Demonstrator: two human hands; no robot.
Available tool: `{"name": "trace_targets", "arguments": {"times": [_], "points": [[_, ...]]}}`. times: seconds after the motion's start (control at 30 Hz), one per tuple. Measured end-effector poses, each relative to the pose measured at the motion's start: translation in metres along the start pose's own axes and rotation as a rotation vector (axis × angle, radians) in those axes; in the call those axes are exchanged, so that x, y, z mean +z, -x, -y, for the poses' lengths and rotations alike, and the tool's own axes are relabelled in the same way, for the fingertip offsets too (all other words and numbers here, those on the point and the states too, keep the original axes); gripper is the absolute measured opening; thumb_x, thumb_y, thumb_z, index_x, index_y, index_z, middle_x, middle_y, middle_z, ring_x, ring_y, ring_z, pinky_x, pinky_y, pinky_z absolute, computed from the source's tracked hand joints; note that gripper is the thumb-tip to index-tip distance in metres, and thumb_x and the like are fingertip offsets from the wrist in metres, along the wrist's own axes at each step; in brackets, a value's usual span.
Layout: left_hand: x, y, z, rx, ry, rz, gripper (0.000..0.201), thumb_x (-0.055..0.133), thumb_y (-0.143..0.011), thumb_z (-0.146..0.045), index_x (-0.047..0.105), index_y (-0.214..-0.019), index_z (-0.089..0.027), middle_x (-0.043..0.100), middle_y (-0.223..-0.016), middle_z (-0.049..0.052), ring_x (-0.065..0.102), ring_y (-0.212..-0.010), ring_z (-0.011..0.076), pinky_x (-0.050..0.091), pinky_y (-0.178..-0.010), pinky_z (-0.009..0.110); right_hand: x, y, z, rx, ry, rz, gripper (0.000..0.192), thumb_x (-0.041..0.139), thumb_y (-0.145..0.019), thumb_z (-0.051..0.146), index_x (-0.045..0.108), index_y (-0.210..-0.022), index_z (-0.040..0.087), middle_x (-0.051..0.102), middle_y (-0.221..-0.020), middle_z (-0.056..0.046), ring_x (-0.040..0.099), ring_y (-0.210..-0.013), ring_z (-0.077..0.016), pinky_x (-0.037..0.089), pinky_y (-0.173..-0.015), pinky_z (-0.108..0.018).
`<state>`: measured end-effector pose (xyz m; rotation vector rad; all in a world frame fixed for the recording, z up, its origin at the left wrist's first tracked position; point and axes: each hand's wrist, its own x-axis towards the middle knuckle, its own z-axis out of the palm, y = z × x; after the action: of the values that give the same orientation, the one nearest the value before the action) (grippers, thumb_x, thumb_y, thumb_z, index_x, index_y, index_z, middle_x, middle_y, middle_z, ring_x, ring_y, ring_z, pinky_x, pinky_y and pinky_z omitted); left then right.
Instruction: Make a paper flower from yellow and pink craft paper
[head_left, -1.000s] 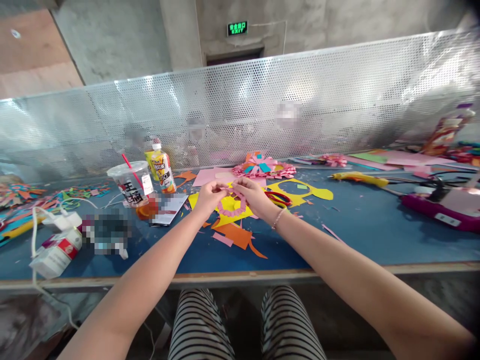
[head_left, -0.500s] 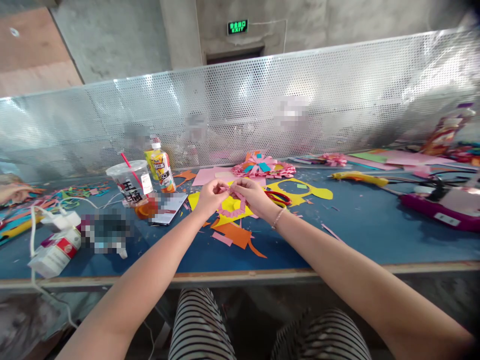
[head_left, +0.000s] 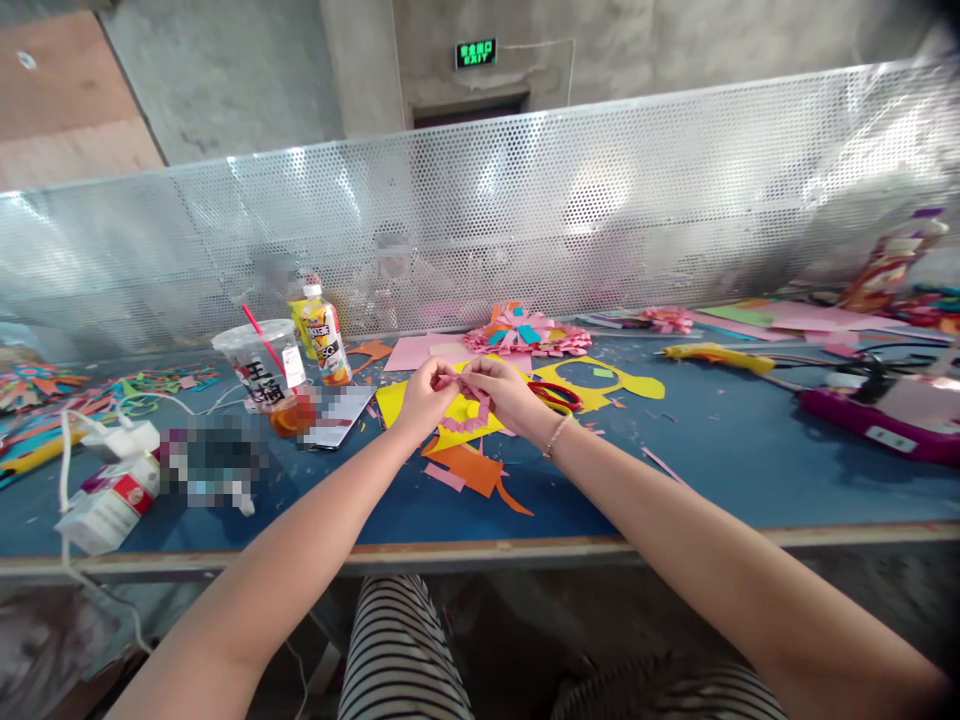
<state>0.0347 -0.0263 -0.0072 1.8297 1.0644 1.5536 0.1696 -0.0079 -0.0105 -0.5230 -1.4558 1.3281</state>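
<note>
My left hand (head_left: 426, 398) and my right hand (head_left: 504, 394) meet over the middle of the table, fingertips pinched close together. Between them they hold a pink folded paper strip (head_left: 463, 426), whose pleated length hangs down in a loop. The exact spot under the fingertips is hidden. Below lies a sheet of yellow paper (head_left: 387, 402), with orange paper scraps (head_left: 474, 472) nearer me. Red-handled scissors (head_left: 561, 394) lie just beyond my right hand. Farther back sits a pink paper flower (head_left: 521, 330) with blue and orange pieces.
On the left stand a plastic cup with a red straw (head_left: 255, 365), a drink bottle (head_left: 328, 340) and a white box (head_left: 112, 508) among cables. A yellow glue gun (head_left: 720, 358) and a purple power strip (head_left: 877, 420) lie on the right. A perforated metal screen (head_left: 480, 230) closes the back.
Both hands stay almost where they were, still pinching the pink strip. Another person's hand at the far left has left the view. My right knee has dropped lower.
</note>
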Motion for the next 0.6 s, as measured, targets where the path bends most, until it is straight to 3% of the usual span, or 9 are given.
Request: {"name": "trace_targets", "arguments": {"times": [0.33, 0.6], "points": [[0.0012, 0.0053, -0.0074, 0.138, -0.174, -0.040, 0.005, 0.052, -0.071, -0.017, 0.047, -0.072, -0.018, 0.050, -0.067, -0.002, 0.046, -0.061, 0.0082, 0.037, -0.058, 0.020, 0.0017, 0.0005, 0.0065, 0.080, -0.056, 0.012, 0.009, 0.060, -0.059, 0.015, 0.054, -0.065, 0.016, 0.042, -0.048, 0.005, 0.039, -0.043, -0.0048, 0.025, -0.034, -0.016], [0.0006, 0.0046, -0.0058, 0.125, -0.162, -0.044, 0.006, 0.053, -0.070, -0.017, 0.048, -0.073, -0.018, 0.050, -0.067, -0.002, 0.047, -0.061, 0.0084, 0.037, -0.058, 0.020, 0.0000, 0.0000, 0.0071, 0.108, -0.061, 0.024, 0.013, 0.065, -0.058, 0.020, 0.055, -0.066, 0.015, 0.051, -0.057, 0.002, 0.048, -0.051, -0.0074, 0.028, -0.035, -0.017]]}}
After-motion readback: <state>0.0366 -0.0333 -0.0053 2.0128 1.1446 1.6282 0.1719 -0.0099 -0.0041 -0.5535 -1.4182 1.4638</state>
